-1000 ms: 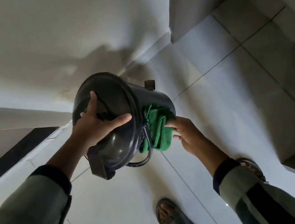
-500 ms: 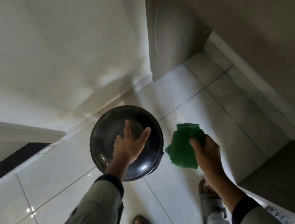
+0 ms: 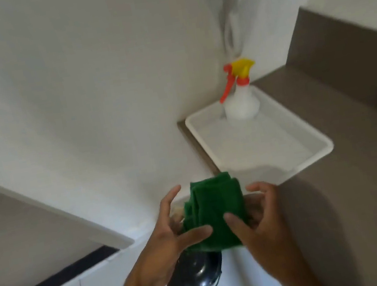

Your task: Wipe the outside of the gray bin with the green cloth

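While both hands work the green cloth (image 3: pixel 216 215) between them, the grip is shared: the left hand (image 3: pixel 171 243) pinches its near edge under the thumb, and the right hand (image 3: pixel 255 221) presses a thumb on it with the fingers curled loosely behind, probably refolding it for a fresh face. Directly below the cloth, the gray bin (image 3: pixel 198 281) stands on the floor, untouched by either hand. Beyond the cloth, a spray bottle (image 3: pixel 240 101) stands on a white tray (image 3: pixel 309 155) on the tabletop (image 3: pixel 364 188).

gray bin (image 3: pixel 197 277) mostly hidden, forearms cut off
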